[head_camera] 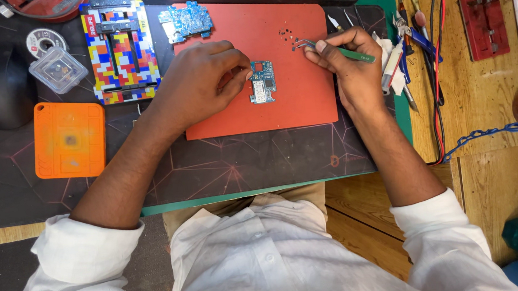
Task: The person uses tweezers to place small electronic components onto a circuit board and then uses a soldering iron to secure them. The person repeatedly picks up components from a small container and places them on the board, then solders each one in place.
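Mid-frame, left hand (203, 81) pinches a small circuit board (262, 81) on the red mat (281, 109); right hand (345, 63) fingers closed around tweezers (332, 48)

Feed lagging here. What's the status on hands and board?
Left hand fingers pinning small blue circuit board on red mat. Right hand gripping green-handled tweezers, tips off board. Nothing blocking.
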